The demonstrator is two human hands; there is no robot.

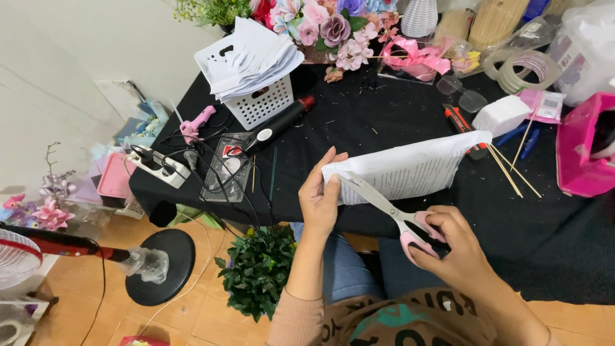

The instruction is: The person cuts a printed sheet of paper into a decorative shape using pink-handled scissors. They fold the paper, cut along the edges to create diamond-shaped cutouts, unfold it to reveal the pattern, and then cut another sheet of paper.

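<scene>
**Scissors at the edge of a folded sheet**

The left hand (320, 195) pinches the near end of a folded white printed paper sheet (410, 170) held above the black cloth-covered table (359, 122). The right hand (448, 247) grips pink-handled steel scissors (391, 211), fingers through the loops, blades parted at the paper's lower edge. A white plastic basket of paper cutouts (259, 99) stands well apart.

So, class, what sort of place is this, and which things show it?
Probably a home craft corner: fabric flowers, tape rolls and a pink glue gun crowd the table.
</scene>
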